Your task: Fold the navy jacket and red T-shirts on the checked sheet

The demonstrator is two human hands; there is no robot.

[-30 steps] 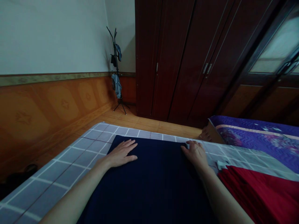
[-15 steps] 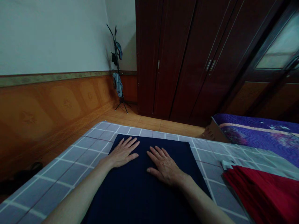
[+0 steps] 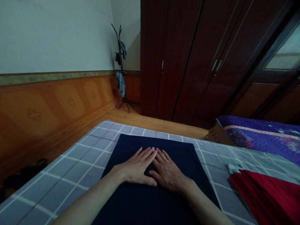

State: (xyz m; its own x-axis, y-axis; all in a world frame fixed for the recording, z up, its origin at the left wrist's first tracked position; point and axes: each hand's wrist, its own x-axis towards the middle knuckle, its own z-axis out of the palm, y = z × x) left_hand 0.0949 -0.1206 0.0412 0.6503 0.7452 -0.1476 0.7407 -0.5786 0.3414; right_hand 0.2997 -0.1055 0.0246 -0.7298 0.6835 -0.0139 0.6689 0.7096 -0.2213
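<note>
A dark navy cloth lies flat on a bed with a grey checked sheet. Its far edge and both far corners show, while the near part runs out of view at the bottom. My left hand rests palm down on the middle of the cloth, fingers stretched out. Beside it, my right hand also lies flat on the cloth with fingers extended. The fingertips of the two hands meet or nearly meet. Neither hand holds anything.
To the right on the sheet is a folded red cloth with a small pale item by its far edge. Beyond stand a purple-covered bed, a dark wardrobe and a coat rack. Dark items lie on the floor at left.
My left hand has slid right and slightly nearer across the navy cloth, up to my right hand. My right hand has stayed about where it was on the cloth. The view has shifted slightly.
</note>
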